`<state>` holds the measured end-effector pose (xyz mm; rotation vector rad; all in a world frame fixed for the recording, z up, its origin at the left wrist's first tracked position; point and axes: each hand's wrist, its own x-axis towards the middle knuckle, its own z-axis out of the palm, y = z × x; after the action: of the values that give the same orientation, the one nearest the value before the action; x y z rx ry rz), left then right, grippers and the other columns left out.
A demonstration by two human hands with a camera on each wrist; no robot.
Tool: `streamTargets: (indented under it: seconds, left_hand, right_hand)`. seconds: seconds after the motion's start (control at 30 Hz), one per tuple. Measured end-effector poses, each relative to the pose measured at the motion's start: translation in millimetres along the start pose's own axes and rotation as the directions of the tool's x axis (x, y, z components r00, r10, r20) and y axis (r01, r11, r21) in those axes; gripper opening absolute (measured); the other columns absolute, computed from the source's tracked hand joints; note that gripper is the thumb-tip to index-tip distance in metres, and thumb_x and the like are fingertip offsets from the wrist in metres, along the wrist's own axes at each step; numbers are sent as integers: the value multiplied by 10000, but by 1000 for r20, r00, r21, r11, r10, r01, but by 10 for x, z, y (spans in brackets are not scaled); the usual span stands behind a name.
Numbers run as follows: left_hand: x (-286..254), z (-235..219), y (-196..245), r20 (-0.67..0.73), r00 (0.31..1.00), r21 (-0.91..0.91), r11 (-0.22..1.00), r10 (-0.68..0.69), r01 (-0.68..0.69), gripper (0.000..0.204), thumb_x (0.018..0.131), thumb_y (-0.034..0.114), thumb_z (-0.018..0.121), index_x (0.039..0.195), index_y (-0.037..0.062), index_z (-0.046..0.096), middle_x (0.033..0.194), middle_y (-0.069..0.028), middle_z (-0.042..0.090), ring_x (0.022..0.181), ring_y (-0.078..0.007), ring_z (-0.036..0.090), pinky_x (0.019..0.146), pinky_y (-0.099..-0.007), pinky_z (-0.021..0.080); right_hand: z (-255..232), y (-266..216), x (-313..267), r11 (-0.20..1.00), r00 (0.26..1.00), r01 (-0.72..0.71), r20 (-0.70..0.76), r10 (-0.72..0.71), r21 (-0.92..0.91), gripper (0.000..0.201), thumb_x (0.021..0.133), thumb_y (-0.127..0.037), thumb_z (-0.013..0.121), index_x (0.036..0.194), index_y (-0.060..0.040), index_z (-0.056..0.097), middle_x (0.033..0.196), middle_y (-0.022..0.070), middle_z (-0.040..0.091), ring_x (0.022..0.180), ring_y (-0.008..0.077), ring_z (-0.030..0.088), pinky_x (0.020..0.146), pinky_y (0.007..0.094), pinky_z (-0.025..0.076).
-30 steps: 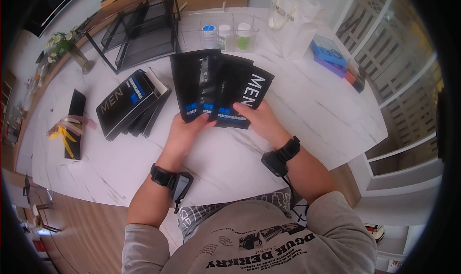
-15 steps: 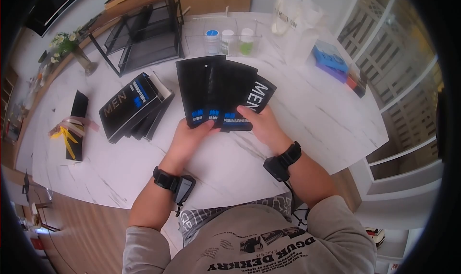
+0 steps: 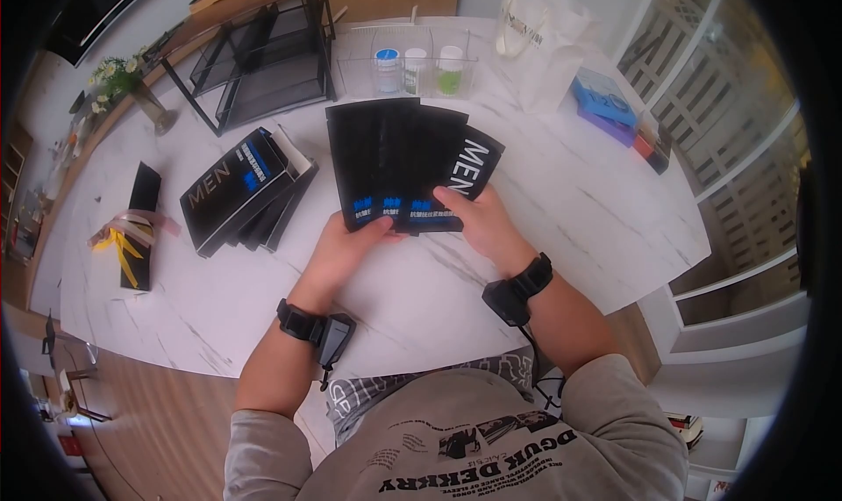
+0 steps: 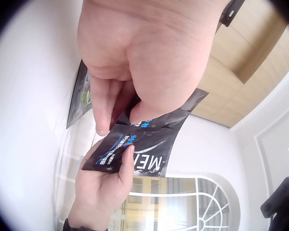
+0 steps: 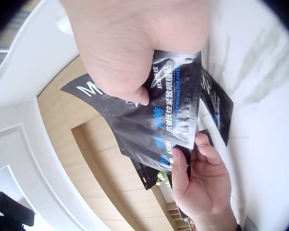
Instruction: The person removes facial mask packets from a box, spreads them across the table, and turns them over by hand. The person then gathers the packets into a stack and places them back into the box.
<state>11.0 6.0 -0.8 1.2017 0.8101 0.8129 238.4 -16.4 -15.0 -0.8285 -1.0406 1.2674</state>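
Several black foil eye patch sachets (image 3: 386, 163) are fanned out upright between my hands, with blue and white print along their lower edges and "MEN" on the rightmost. My left hand (image 3: 349, 245) pinches the lower left of the fan, thumb (image 4: 147, 108) across the front. At the lower right, my right hand (image 3: 481, 225) grips the outer sachet (image 5: 176, 91), its thumb (image 5: 130, 94) laid over the printed face. Most fingers of both hands are hidden behind the sachets in the head view. Another dark packet (image 5: 216, 106) shows behind the fan in the right wrist view.
Black "MEN" boxes (image 3: 237, 189) lie stacked at the left, near a ribboned black box (image 3: 139, 229). Behind stand a mesh tray rack (image 3: 272, 71), a clear organizer (image 3: 351, 75) with bottles, and a white paper bag (image 3: 544, 53). Blue and purple boxes (image 3: 603, 102) lie at the right.
The fan of sachets has shifted slightly to the right in the head view, and its left sachets overlap more closely. Both hands keep their hold.
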Motion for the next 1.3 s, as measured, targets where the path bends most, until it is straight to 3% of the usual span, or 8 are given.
streamTargets:
  seconds: [0.57, 0.77, 0.87, 0.97, 1.3]
  left_hand:
    - [14, -8, -17, -14, 1000, 15, 1000, -8, 8, 219, 983, 67, 572, 1118, -93, 636, 1010, -164, 715, 904, -231, 719, 805, -315, 589]
    - [2, 15, -11, -12, 1000, 32, 999, 24, -23, 237, 993, 61, 553, 1158, -99, 612, 1070, -186, 699, 928, -269, 720, 800, -329, 596]
    - [8, 20, 7, -11, 999, -57, 998, -34, 33, 243, 996, 48, 542, 1181, -102, 593, 1080, -190, 693, 935, -288, 722, 787, -330, 604]
    - [26, 33, -16, -64, 998, -154, 988, -17, 7, 241, 997, 41, 535, 1185, -101, 586, 1074, -189, 691, 933, -300, 724, 788, -328, 612]
    - [-2, 36, 42, -14, 1000, -243, 970, -26, 21, 252, 1006, 52, 521, 1207, -95, 562, 1093, -189, 680, 943, -311, 723, 824, -330, 615]
  right_hand:
    - [-12, 0, 8, 1000, 1000, 14, -4, -14, -3, 270, 972, -128, 637, 1190, 30, 622, 1107, 49, 671, 987, 106, 616, 866, 286, 509]
    - [-25, 16, 14, 999, 1000, -21, 13, 21, 41, 271, 974, -133, 635, 1194, 25, 624, 1103, 41, 670, 987, 102, 612, 866, 281, 504]
    - [-30, 27, 13, 999, 1000, -16, 12, 16, 43, 271, 976, -131, 628, 1198, 24, 623, 1105, 36, 667, 989, 96, 606, 870, 280, 501]
    - [-29, 21, 15, 1000, 1000, 11, -25, -10, 16, 274, 979, -132, 622, 1206, 22, 620, 1107, 30, 665, 992, 91, 599, 875, 280, 498]
    - [-18, 57, 10, 999, 1000, -2, -12, 3, 52, 270, 985, -128, 611, 1209, 21, 622, 1109, 20, 663, 984, 85, 595, 872, 275, 497]
